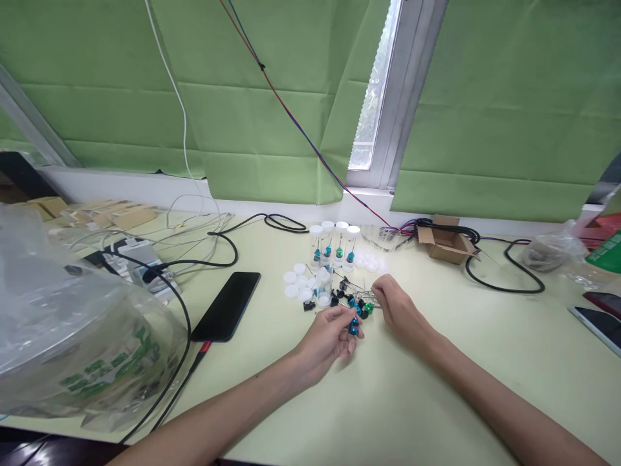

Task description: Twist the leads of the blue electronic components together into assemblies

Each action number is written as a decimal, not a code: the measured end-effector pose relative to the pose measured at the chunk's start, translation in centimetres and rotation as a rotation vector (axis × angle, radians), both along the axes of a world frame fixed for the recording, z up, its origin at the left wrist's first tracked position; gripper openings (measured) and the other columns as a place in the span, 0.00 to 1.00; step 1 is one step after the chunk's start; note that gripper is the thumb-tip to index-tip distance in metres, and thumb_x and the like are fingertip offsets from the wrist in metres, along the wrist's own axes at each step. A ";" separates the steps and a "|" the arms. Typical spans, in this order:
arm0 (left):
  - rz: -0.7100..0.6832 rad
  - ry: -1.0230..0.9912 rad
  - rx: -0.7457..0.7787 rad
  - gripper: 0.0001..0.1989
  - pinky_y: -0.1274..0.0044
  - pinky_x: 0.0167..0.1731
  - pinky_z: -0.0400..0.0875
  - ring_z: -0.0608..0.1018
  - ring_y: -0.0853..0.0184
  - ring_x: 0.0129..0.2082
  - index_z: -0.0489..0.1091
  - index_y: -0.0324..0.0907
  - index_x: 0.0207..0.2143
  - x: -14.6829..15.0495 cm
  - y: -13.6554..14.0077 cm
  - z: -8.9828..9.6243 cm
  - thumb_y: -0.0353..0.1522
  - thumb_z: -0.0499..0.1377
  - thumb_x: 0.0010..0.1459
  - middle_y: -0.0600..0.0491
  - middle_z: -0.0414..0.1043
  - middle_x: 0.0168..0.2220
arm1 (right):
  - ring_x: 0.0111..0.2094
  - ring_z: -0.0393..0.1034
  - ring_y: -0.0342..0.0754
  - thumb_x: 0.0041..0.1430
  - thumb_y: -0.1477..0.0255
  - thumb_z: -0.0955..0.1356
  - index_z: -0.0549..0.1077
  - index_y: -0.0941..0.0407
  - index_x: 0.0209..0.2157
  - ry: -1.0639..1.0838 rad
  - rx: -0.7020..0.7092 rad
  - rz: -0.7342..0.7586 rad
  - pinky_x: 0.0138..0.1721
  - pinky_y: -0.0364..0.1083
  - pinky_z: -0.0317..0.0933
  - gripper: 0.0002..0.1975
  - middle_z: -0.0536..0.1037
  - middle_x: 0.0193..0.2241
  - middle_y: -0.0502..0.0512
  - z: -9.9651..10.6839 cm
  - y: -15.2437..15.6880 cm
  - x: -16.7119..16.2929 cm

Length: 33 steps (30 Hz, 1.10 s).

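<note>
My left hand (332,333) is closed around a shiny blue metal piece (354,327), pinched between thumb and fingers. To its right my right hand (396,303) has its fingertips pressed together at the edge of a loose pile of black, blue and green pieces with thin metal pins (348,294); whatever it grips there is too small to tell. Just beyond the left hand stands an uncapped clear vial (323,291). Several clear vials with white caps (341,243) stand in a row behind, each containing a blue or green piece with a pin. Loose white caps (298,283) lie left of the pile.
A black phone (226,306) lies at the left, near a large plastic bag (92,336) and tangled cables. At the back right sits an open cardboard box (446,243). More clear plastic parts (385,238) lie behind the vials. Another phone (596,327) rests at the right edge.
</note>
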<state>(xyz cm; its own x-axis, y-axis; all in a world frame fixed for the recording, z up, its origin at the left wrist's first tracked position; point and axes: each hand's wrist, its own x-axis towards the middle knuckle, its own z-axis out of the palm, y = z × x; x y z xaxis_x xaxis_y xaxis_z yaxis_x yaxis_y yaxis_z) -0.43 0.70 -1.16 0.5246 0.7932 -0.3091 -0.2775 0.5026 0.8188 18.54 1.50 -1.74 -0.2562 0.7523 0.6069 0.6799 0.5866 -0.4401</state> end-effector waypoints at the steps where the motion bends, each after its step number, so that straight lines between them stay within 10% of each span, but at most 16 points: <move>1: 0.003 -0.001 0.004 0.11 0.86 0.08 0.54 0.66 0.78 0.10 0.66 0.37 0.28 0.0 0.0 0.0 0.34 0.58 0.62 0.52 0.72 0.22 | 0.29 0.58 0.45 0.70 0.75 0.55 0.58 0.54 0.34 0.022 -0.012 -0.013 0.32 0.44 0.56 0.08 0.62 0.30 0.50 -0.1 -0.1 0.0; 14: 0.016 -0.005 0.052 0.11 0.87 0.08 0.54 0.65 0.79 0.10 0.68 0.38 0.28 -0.2 0.2 -0.1 0.36 0.60 0.60 0.53 0.72 0.23 | 0.24 0.60 0.44 0.69 0.68 0.59 0.65 0.55 0.34 0.282 -0.072 -0.220 0.29 0.44 0.56 0.09 0.66 0.24 0.48 -0.8 -0.5 0.1; 21: 0.018 -0.012 0.056 0.11 0.87 0.08 0.54 0.66 0.79 0.11 0.68 0.38 0.29 -0.2 0.1 0.1 0.36 0.61 0.59 0.53 0.72 0.23 | 0.27 0.63 0.45 0.69 0.72 0.58 0.68 0.56 0.47 0.257 -0.018 -0.208 0.31 0.45 0.59 0.11 0.69 0.29 0.52 -0.4 -1.1 -0.7; 33: 0.021 -0.004 0.071 0.11 0.86 0.08 0.52 0.65 0.80 0.10 0.67 0.38 0.29 -0.2 0.0 0.3 0.37 0.61 0.59 0.54 0.71 0.23 | 0.29 0.64 0.46 0.66 0.79 0.57 0.70 0.56 0.39 0.189 0.013 -0.098 0.30 0.46 0.60 0.12 0.66 0.31 0.54 -0.5 -1.6 -1.4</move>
